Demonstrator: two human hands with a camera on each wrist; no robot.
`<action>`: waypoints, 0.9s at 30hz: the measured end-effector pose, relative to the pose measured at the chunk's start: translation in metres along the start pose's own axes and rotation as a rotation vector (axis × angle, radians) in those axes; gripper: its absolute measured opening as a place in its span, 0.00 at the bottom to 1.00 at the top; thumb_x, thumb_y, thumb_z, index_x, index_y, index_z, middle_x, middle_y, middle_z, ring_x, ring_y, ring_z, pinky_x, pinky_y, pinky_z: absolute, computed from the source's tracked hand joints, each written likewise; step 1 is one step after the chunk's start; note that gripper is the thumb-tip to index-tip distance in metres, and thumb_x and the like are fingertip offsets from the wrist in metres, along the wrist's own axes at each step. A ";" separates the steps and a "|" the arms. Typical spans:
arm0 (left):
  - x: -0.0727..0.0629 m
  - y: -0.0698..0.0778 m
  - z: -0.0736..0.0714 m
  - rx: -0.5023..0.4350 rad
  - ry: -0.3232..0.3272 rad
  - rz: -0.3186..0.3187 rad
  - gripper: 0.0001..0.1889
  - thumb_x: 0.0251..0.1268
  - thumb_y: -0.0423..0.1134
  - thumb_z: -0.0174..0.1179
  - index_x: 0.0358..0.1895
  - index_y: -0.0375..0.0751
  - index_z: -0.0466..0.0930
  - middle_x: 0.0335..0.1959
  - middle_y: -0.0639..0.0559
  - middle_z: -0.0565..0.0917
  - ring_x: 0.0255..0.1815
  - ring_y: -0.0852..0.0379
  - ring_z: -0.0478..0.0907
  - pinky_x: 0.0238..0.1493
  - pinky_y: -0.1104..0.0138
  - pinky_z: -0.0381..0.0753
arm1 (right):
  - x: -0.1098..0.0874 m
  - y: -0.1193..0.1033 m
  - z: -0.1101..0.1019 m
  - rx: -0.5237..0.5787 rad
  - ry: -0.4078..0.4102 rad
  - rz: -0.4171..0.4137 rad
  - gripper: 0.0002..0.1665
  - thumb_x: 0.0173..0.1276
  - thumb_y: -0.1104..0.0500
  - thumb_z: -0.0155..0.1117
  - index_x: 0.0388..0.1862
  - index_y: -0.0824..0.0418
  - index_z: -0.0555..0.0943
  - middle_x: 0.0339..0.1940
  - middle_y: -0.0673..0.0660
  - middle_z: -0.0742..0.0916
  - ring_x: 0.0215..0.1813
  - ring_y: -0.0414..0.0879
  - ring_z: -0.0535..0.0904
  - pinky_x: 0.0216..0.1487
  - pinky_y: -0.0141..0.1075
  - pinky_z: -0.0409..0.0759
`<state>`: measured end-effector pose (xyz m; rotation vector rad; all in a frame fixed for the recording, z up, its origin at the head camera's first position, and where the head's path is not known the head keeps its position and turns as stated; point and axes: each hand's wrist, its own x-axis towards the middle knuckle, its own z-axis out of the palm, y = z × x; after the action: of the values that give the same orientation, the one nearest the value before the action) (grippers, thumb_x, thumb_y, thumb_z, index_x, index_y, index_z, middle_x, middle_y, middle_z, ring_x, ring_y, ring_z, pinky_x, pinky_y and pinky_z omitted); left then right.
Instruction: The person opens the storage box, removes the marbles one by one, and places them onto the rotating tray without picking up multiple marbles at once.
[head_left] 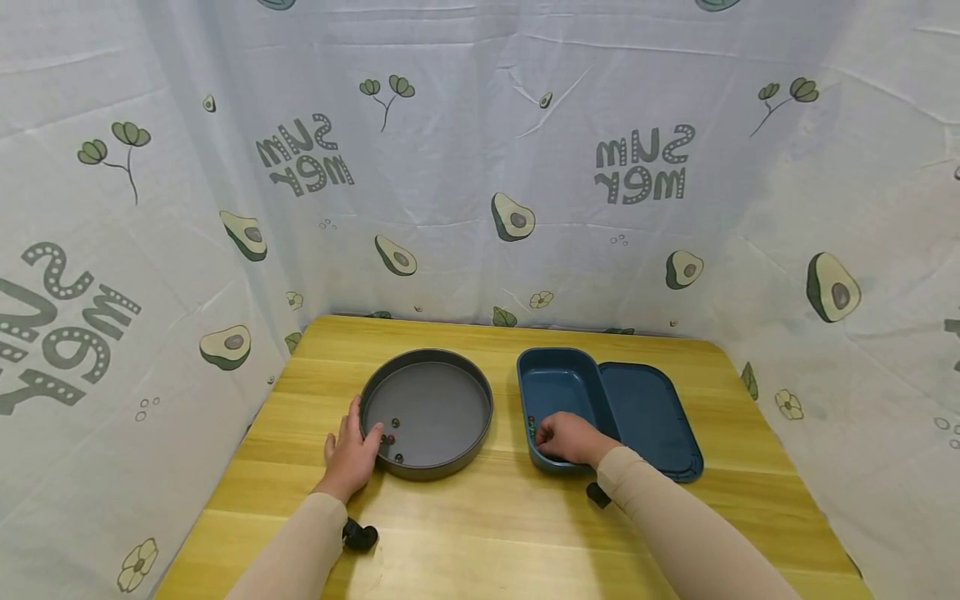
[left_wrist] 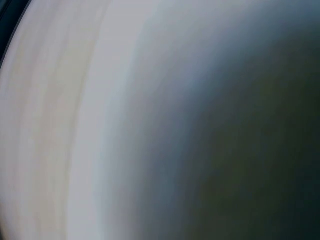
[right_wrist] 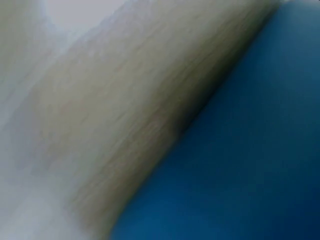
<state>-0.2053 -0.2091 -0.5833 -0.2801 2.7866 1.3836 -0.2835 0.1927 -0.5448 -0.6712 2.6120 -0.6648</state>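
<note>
A round dark grey pan [head_left: 442, 400] stands left of the middle of the table. My left hand [head_left: 351, 457] holds its left rim, the thumb lapping over the edge and the fingers along the outside. Several small dark and reddish marbles [head_left: 395, 423] lie in the pan near that thumb. My right hand [head_left: 573, 437] reaches into a blue rectangular box [head_left: 551, 360], fingers bent down at its left wall beside a few small coloured marbles [head_left: 531, 421]. Whether the fingertips pinch a marble I cannot tell. The blue wall [right_wrist: 225, 165] fills the right wrist view's lower right.
A flat blue lid [head_left: 648, 408] lies against the right side of the box. Both stand on a yellow wooden table [head_left: 465, 533]. A white curtain [head_left: 465, 167] with avocado prints hangs behind and at both sides. The left wrist view is very blurred.
</note>
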 end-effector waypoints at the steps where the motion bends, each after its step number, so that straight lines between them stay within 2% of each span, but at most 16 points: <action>1: 0.000 0.000 0.000 0.000 0.002 0.001 0.41 0.85 0.53 0.42 0.88 0.50 0.30 0.87 0.31 0.45 0.87 0.29 0.43 0.80 0.32 0.20 | 0.000 0.000 0.001 0.000 0.007 0.002 0.04 0.69 0.62 0.72 0.33 0.55 0.88 0.33 0.46 0.89 0.35 0.40 0.77 0.43 0.39 0.82; 8: -0.002 0.003 0.001 -0.014 0.045 0.033 0.41 0.85 0.55 0.45 0.88 0.47 0.35 0.85 0.28 0.49 0.85 0.25 0.45 0.79 0.30 0.24 | 0.000 0.000 0.001 0.011 0.018 0.030 0.03 0.70 0.60 0.73 0.36 0.59 0.88 0.34 0.47 0.90 0.36 0.40 0.79 0.45 0.41 0.83; 18: -0.003 0.006 -0.002 -0.005 0.023 -0.003 0.40 0.85 0.51 0.45 0.88 0.46 0.34 0.87 0.32 0.48 0.87 0.28 0.43 0.80 0.32 0.24 | 0.000 0.001 0.002 0.050 0.035 0.064 0.02 0.69 0.61 0.74 0.39 0.57 0.89 0.37 0.49 0.91 0.40 0.41 0.82 0.47 0.43 0.85; 27: -0.002 0.003 -0.002 0.015 0.010 -0.013 0.40 0.86 0.52 0.44 0.88 0.48 0.32 0.87 0.33 0.46 0.87 0.30 0.44 0.81 0.33 0.23 | 0.001 0.002 0.001 0.076 0.032 0.069 0.02 0.69 0.61 0.74 0.39 0.56 0.89 0.38 0.49 0.91 0.40 0.42 0.82 0.48 0.43 0.85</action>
<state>-0.2039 -0.2083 -0.5795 -0.3051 2.7964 1.3624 -0.2845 0.1940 -0.5467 -0.5497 2.6110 -0.7551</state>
